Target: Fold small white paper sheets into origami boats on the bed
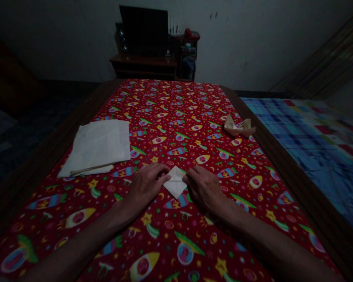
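A small folded piece of white paper, diamond-shaped with a crease across its middle, lies on the red patterned cloth between my hands. My left hand pinches its left corner between thumb and fingers. At the opposite corner, my right hand grips the paper with curled fingers. Up and to the right stands a folded paper boat, brownish, with pointed ends. To the left lies a stack of whitish paper sheets, its edges uneven.
The cloth with rockets and stars covers a long surface with dark wooden edges. Beyond its far end, a dark monitor stands on a wooden desk. Blue checked fabric spreads along the right.
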{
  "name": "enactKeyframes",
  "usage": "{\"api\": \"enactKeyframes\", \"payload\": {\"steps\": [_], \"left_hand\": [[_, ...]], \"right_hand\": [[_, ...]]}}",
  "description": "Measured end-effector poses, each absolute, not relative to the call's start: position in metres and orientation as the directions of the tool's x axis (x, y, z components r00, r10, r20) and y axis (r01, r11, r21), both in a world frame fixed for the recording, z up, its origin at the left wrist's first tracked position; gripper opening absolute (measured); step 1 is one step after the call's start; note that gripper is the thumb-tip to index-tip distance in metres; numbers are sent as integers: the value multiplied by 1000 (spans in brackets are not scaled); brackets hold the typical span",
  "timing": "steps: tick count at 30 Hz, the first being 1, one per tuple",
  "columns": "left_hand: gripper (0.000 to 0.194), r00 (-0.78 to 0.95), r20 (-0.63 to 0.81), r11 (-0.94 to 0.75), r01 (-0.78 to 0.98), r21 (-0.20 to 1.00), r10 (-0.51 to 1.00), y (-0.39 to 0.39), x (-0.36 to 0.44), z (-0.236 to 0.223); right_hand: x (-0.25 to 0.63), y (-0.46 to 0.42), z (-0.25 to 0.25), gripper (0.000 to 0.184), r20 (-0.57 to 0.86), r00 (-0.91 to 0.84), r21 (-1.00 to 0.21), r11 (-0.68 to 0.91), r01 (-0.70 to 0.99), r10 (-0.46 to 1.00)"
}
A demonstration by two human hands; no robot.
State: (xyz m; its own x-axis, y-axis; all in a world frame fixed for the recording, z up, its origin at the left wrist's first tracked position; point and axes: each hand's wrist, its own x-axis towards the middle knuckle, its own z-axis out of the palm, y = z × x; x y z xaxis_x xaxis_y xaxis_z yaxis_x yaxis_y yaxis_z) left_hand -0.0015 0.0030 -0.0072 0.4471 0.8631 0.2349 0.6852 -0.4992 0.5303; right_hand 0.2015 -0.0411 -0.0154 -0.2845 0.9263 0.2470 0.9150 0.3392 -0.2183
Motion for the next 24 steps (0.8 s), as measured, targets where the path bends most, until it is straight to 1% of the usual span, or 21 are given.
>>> {"api": "enactKeyframes", "payload": {"steps": [3,9,11,14,18,21,24], "left_hand": [[6,445,266,-512,646,566,855,3,-4,-10],[13,491,292,-554,561,615,821,2,-12,-11],[11,493,299,-559,551,620,817,1,-13,-10],[9,473,292,-541,568,620,831,1,-14,-10],[12,446,238,-496,651,574,863,1,-14,-10],[16,433,202,-469,698,541,878,0,-12,-10],[19,422,198,-462,733,500,885,0,-11,-9]], "right_hand": [[203,-41,-16,21,265,-286,-265,354,897,921],[211,-43,-16,21,295,-348,-450,450,771,890],[213,-44,-16,21,304,-347,-480,457,749,887],[212,-44,-15,22,294,-315,-504,426,751,903],[206,-45,-14,26,261,-257,-488,357,797,930],[202,-45,-13,25,248,-224,-416,312,854,943],[200,-45,-13,24,248,-237,-334,312,889,939]]}}
